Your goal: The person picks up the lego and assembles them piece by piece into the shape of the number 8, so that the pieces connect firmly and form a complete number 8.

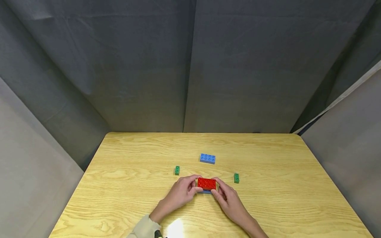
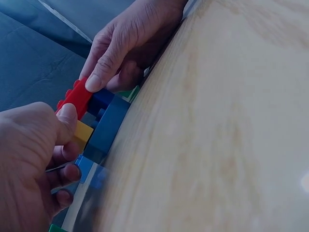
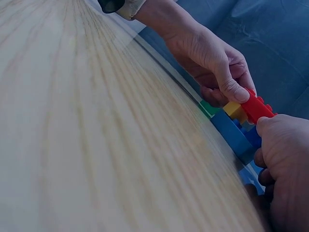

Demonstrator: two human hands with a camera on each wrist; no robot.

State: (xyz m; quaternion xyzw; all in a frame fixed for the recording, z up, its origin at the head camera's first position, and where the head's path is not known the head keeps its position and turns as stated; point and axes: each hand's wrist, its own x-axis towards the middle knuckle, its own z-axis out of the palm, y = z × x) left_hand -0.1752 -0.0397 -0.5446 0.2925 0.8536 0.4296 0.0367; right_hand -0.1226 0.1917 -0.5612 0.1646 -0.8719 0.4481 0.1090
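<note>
From the head, what lies beneath the red brick [image 1: 206, 183] is mostly hidden: only the near edge of a lower blue brick [image 1: 205, 191] shows below the fingertips. The wrist views reveal a yellow brick [image 2: 84, 133] under the left hand's thumb and a dark blue brick [image 2: 101, 99] beneath the right hand's fingertips, both between red and lower blue. Whether the red brick is fully seated on them is hard to tell. Its two ends are covered by fingers.

The left hand [image 1: 182, 191] pinches one end of the red brick, thumb on the near side, its lower fingers loosely bent. The right hand [image 1: 228, 199] pinches the other end likewise; in its own wrist view this hand is cut off at the edge and its lower fingers are dark.

Beyond both sets of fingertips lies a far blue brick [image 1: 207, 158]. The left green brick [image 1: 177, 170] sits left of the left fingertips and slightly farther out; the right green brick [image 1: 236, 178] stands to the right of the right fingertips. In the left wrist view, the right fingers partly block that one. Behind the left fingers, a pale sleeve [image 1: 145, 227] and a dark band [image 1: 158, 234] run out of frame at the bottom, near glare on the wooden table [image 1: 282, 205].
</note>
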